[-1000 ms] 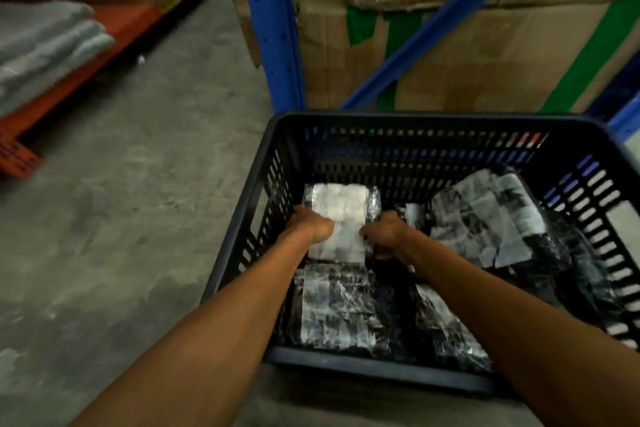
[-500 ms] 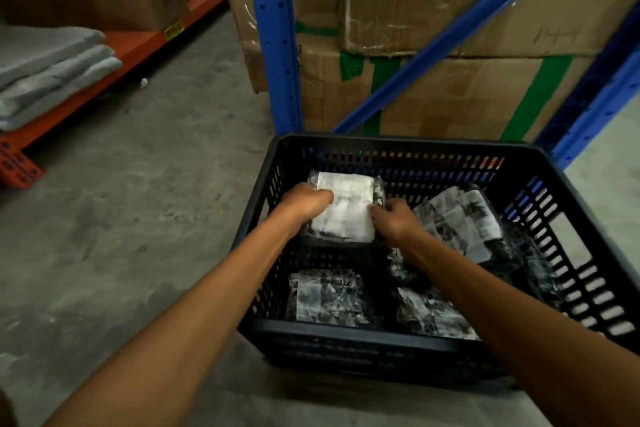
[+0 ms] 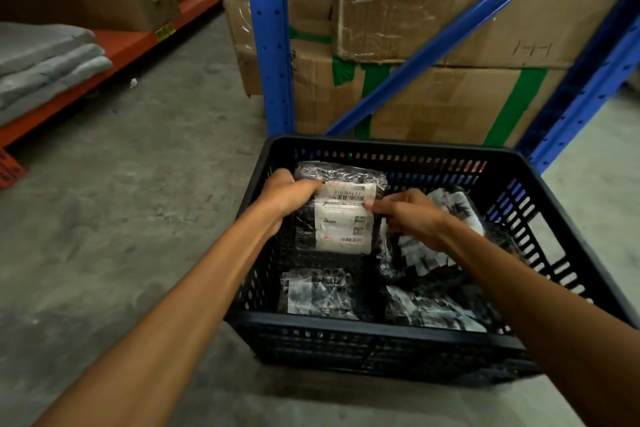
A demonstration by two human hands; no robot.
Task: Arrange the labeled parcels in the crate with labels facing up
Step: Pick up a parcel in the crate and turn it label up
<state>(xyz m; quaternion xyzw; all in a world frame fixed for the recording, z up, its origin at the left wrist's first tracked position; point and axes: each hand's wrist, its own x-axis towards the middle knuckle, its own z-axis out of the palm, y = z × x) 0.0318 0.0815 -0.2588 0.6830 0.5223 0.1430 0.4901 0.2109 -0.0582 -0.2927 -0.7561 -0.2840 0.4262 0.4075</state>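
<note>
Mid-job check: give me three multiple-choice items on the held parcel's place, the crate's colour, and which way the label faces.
1. Where is the labeled parcel?
A. on the floor
B. at the crate's far-left part, between both hands
C. on the orange shelf

2. The crate is:
A. black
B. red
C. white

3. The held parcel's label faces:
A. down
B. toward the rack
C. up, toward the camera

Key: 1 B, left hand and right hand grip its edges inside the crate; 2 A, black slotted walls; 3 C, barcodes are visible.
</note>
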